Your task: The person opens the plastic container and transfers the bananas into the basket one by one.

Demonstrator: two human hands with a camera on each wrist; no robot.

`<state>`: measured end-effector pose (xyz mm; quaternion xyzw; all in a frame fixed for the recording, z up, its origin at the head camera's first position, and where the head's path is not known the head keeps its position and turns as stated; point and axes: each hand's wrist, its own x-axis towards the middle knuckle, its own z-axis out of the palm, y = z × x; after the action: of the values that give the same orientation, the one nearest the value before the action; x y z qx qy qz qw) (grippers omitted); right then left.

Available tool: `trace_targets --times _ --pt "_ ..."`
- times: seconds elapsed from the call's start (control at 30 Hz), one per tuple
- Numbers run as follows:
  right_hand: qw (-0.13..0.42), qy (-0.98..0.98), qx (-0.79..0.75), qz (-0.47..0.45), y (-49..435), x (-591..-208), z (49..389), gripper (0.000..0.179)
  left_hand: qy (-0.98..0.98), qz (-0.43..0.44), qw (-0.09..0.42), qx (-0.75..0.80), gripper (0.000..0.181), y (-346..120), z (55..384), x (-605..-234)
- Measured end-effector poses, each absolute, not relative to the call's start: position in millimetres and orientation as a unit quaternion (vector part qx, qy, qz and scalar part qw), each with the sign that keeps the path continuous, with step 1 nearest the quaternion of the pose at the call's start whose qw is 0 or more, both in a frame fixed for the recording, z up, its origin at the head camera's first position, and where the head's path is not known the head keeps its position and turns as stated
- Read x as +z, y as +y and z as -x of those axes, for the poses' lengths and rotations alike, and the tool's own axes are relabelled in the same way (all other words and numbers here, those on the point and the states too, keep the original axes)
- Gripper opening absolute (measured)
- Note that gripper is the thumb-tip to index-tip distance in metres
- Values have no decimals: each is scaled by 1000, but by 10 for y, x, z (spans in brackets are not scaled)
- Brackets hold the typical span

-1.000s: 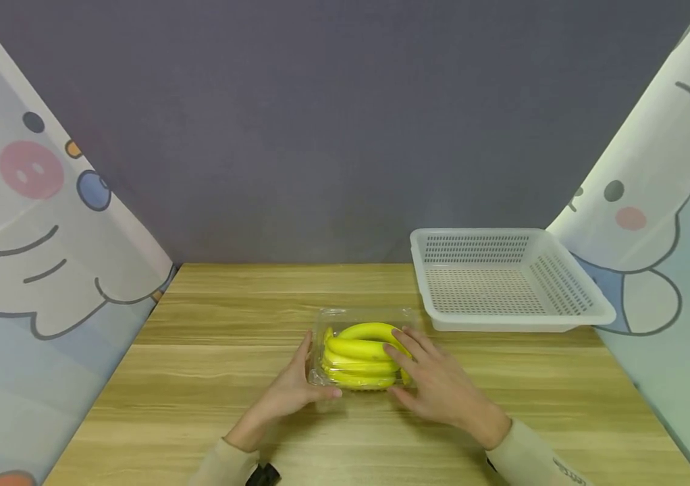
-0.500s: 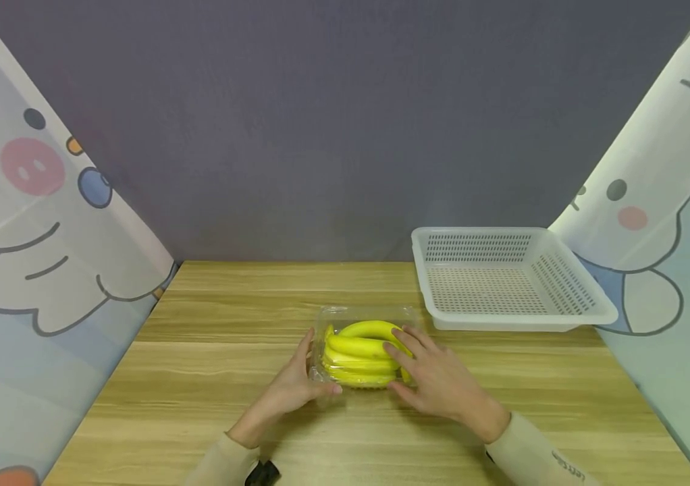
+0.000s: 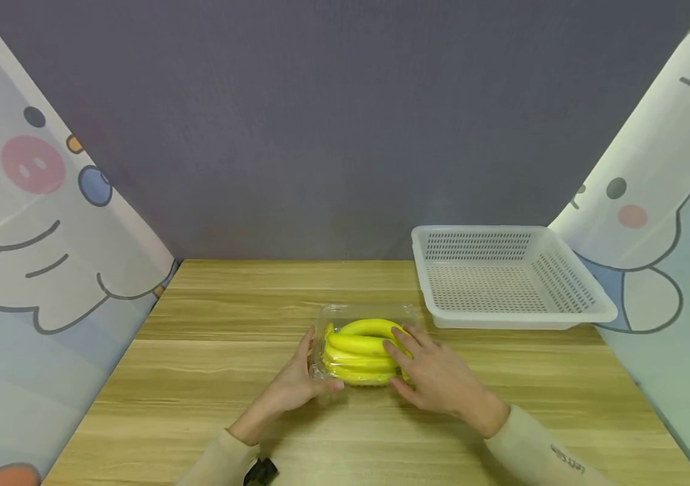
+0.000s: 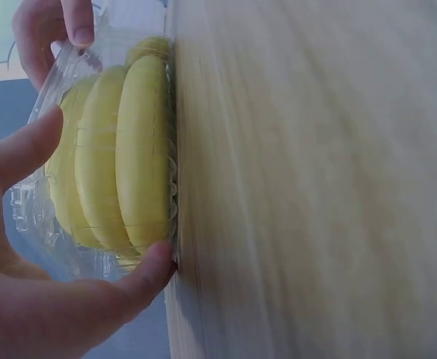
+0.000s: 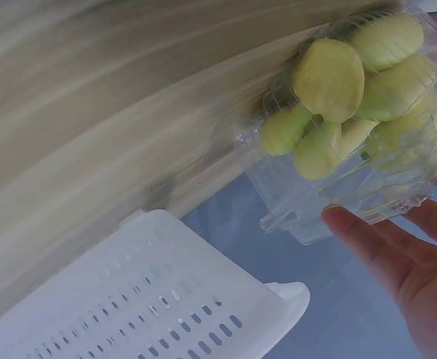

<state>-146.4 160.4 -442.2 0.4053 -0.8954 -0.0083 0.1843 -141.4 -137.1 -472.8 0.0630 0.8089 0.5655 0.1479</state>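
A clear plastic clamshell box (image 3: 333, 312) sits on the table with several yellow bananas (image 3: 357, 346) inside. My left hand (image 3: 290, 386) grips its left side, thumb at the front and fingers along the side; the left wrist view shows the thumb and a finger of that left hand (image 4: 46, 299) on the plastic. From the right, my right hand (image 3: 448, 378) holds the box with fingers spread over its top and thumb at the front corner. In the right wrist view, a fingertip of the right hand (image 5: 398, 262) meets the lid's edge. Part of the box's right side is hidden by that hand.
A white perforated plastic basket (image 3: 518, 320) stands at the back right of the wooden table (image 3: 211, 324), close behind the right hand. Behind the table rises a dark grey panel (image 3: 333, 135). Cartoon-print sheets (image 3: 41, 236) flank both sides.
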Motion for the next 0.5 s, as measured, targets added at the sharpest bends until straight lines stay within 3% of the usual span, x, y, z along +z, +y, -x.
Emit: trace_targets --times 0.5 --pt "225 -875 -15 -429 1598 -4405 1484 61 809 -73 143 565 127 -1372 1433 -4729"
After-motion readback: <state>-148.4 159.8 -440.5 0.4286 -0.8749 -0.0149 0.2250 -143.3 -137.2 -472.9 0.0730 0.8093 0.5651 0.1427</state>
